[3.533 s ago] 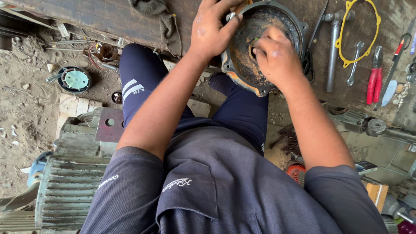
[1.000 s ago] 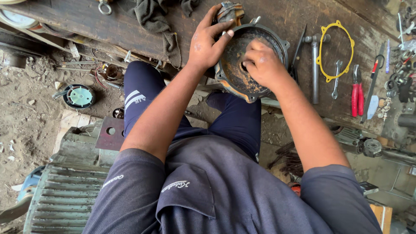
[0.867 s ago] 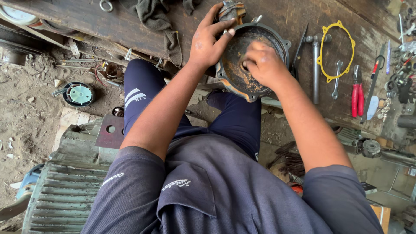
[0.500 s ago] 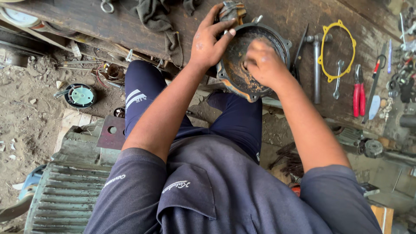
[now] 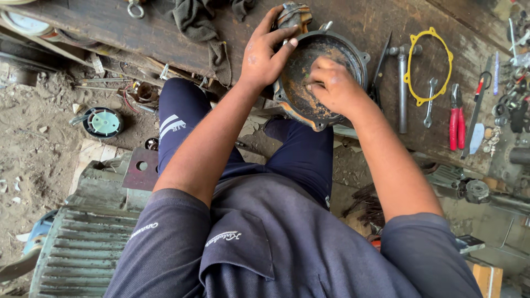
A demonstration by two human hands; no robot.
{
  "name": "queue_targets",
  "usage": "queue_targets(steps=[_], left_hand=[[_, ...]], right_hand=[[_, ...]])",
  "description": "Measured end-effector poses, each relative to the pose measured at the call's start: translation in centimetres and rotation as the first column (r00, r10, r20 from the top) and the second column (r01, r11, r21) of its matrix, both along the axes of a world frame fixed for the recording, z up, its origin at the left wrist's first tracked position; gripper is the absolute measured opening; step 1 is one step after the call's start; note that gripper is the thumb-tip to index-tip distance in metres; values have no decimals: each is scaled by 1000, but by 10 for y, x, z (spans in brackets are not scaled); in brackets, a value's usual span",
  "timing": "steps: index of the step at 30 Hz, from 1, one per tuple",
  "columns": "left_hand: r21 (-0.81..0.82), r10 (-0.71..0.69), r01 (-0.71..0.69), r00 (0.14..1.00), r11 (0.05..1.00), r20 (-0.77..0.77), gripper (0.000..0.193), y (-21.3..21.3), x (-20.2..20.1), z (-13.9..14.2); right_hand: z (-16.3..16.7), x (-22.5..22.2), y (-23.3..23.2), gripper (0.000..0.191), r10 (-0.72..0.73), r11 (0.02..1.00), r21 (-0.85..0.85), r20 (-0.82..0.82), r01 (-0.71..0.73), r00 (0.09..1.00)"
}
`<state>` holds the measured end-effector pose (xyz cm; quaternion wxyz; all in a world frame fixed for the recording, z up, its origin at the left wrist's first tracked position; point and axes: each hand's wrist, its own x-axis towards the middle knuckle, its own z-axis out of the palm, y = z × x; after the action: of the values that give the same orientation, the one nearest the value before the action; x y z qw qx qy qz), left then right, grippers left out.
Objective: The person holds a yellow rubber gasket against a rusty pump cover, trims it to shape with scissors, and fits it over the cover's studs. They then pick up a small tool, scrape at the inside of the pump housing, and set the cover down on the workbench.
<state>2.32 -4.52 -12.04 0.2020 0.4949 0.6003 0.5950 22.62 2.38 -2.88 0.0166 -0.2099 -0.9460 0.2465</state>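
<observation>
Item: round metal cover (image 5: 323, 74), dished, rusty and grimy inside, lugs on its rim.
Location: at the near edge of the wooden tabletop (image 5: 138, 33), tilted toward the person, above the knees.
Left hand (image 5: 265, 52): grip curled over the cover's far-left rim, fingers pressed on the edge, steadying it.
Right hand (image 5: 331, 85): grip bunched together inside the dish, fingertips pressed to the dirty face; whether it pinches anything cannot be told.
Handling: likely heavy, stiff cast metal; greasy, so slippery; best held by rim or lugs.
Nearby: yellow gasket (image 5: 428, 66), spanner (image 5: 429, 102), red pliers (image 5: 456, 118), dark rag (image 5: 201, 22).
</observation>
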Motion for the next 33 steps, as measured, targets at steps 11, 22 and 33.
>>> queue_targets(steps=[11,22,33], left_hand=[[-21,-25,25,1000,999,1,34,2,-1,-2],[-30,-24,24,1000,999,1,35,1,-1,0],[-64,-1,1,1000,998,10,36,1,2,3]], right_hand=[[16,16,16,12,-221,975,-21,-168,220,961],[5,10,-8,12,-183,976,92,-140,197,973],[-6,-9,-12,9,-323,921,260,85,292,943]])
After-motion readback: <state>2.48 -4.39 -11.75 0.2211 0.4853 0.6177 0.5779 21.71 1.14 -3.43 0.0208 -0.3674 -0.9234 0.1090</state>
